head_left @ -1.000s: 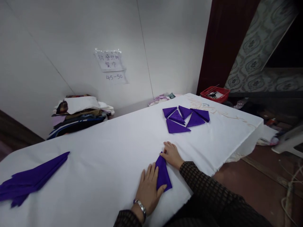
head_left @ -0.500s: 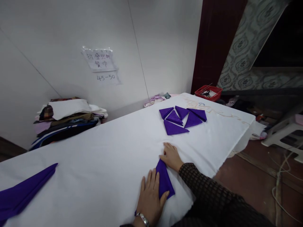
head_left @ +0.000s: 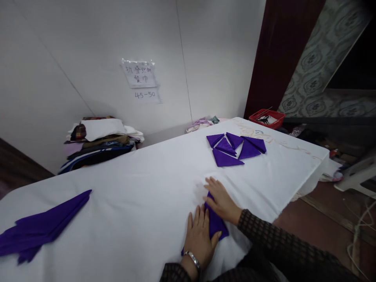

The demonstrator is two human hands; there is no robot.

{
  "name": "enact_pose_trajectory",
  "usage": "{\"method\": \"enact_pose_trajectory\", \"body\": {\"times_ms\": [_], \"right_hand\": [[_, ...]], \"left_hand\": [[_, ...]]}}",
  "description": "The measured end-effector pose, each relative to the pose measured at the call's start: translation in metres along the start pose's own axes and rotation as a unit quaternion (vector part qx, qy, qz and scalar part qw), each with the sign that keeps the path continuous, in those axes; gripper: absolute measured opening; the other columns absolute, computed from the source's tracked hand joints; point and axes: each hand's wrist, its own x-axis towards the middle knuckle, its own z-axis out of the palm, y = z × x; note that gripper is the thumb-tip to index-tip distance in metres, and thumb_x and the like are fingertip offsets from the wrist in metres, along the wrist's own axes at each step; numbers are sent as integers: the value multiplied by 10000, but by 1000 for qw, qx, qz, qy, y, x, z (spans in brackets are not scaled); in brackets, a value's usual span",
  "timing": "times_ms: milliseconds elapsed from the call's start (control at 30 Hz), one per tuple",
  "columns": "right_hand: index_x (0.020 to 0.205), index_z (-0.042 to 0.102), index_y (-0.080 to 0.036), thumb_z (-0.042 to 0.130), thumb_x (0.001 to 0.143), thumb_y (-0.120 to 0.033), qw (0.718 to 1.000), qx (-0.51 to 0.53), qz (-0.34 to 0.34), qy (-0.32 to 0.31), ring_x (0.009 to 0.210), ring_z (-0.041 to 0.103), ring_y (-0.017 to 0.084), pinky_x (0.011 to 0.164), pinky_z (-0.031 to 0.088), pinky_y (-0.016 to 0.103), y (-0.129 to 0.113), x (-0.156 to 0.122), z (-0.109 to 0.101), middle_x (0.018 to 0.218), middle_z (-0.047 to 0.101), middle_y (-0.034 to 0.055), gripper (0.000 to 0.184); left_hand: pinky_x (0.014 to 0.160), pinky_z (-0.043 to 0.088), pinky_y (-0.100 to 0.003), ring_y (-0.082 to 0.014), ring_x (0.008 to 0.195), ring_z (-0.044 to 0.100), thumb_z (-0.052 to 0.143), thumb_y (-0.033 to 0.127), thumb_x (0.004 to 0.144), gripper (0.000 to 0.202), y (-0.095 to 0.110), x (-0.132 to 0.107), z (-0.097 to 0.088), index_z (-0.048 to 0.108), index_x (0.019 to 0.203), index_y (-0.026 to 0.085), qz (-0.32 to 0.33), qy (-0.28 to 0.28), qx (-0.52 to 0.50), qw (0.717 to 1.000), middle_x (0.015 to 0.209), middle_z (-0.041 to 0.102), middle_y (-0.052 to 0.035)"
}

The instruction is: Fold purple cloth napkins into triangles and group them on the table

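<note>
A small folded purple napkin (head_left: 216, 224) lies near the front edge of the white-covered table (head_left: 141, 196). My left hand (head_left: 201, 238), with a watch on its wrist, lies flat with fingers stretched out on the napkin's left side. My right hand (head_left: 221, 200) presses flat on the napkin's far tip, fingers spread. Several finished purple triangles (head_left: 233, 148) sit grouped further back on the table. A pile of unfolded purple napkins (head_left: 38, 227) lies at the far left.
A stack of folded cloths (head_left: 100, 139) stands by the wall at the back left, under a paper notice (head_left: 141, 79). A red basket (head_left: 266, 118) sits beyond the table's far right corner. The table's right edge drops to a brown floor.
My right hand has slid down over the napkin's tip, and the left hand has shifted slightly along its side. The napkin stays flat on the table.
</note>
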Motion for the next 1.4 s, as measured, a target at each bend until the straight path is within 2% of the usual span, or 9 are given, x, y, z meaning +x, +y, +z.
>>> {"method": "enact_pose_trajectory", "body": {"times_ms": [133, 233, 333, 467, 567, 700, 1033, 1267, 1400], "right_hand": [[1390, 364, -176, 443, 876, -507, 986, 23, -67, -149, 1378, 185, 249, 1108, 100, 483, -12, -13, 6, 1469, 302, 127, 617], [1408, 335, -206, 399, 886, -541, 983, 21, -48, -178, 1377, 185, 252, 1105, 71, 502, -5, -10, 10, 1478, 283, 112, 624], [1406, 338, -235, 388, 898, -517, 985, 15, -41, -169, 1383, 165, 242, 1105, 73, 495, 7, -3, 12, 1486, 271, 90, 582], [1390, 368, -166, 389, 908, -463, 995, -14, 44, -91, 1373, 195, 255, 1091, 174, 457, 23, 4, 7, 1470, 303, 130, 566], [1377, 376, -117, 437, 888, -404, 996, -16, 68, -57, 1258, 400, 255, 1023, 314, 382, 25, -1, -2, 1348, 470, 160, 570], [1368, 387, -166, 481, 851, -335, 991, -2, 83, -101, 1003, 578, 237, 868, 427, 325, 13, -14, -11, 1114, 626, 117, 552], [1386, 360, -163, 519, 742, -164, 987, 82, 90, -109, 1168, 501, 235, 965, 372, 335, 3, -6, 4, 1311, 522, 120, 663], [1390, 332, -159, 546, 740, -153, 982, 147, 48, -111, 1023, 577, 211, 864, 426, 299, -3, 37, 20, 1139, 631, 84, 684], [1388, 335, -133, 539, 753, -143, 990, 66, 39, -120, 1060, 554, 235, 891, 418, 332, -9, 60, 22, 1175, 595, 126, 667]], "left_hand": [[1086, 183, -590, -330, 1372, 193, 325, 599, 852, 727, 0, 1, 3, 271, 1427, 156, 1, 10, -15, 1000, 1476, 272, -132], [1081, 189, -595, -338, 1371, 192, 335, 599, 848, 728, 0, 1, 4, 304, 1415, 142, -1, 7, -11, 1000, 1476, 272, -145], [1082, 186, -593, -337, 1372, 190, 330, 599, 849, 730, 0, 0, 3, 310, 1412, 135, 0, 2, -7, 1000, 1471, 285, -145], [1088, 178, -584, -329, 1376, 182, 302, 606, 853, 737, -1, -1, 2, 274, 1425, 143, 0, 5, -5, 1000, 1492, 226, -127], [1095, 175, -574, -322, 1379, 171, 270, 625, 853, 753, -1, -1, 1, 272, 1425, 134, -2, 1, -1, 1000, 1498, 203, -119], [1102, 174, -563, -314, 1380, 170, 256, 643, 848, 770, -1, -1, 0, 268, 1427, 136, -5, -4, 2, 1000, 1500, 196, -112], [1099, 169, -567, -310, 1381, 173, 258, 614, 862, 748, -1, -4, -2, 261, 1428, 125, -39, -7, 25, 999, 1505, 179, -120], [1095, 142, -562, -300, 1383, 170, 307, 562, 868, 701, -24, 7, -13, 297, 1413, 121, -139, 8, 75, 987, 1506, 190, -118], [1092, 153, -546, -291, 1383, 176, 286, 560, 873, 708, -40, 18, -20, 285, 1415, 104, -178, 6, 90, 980, 1503, 200, -130]]}}
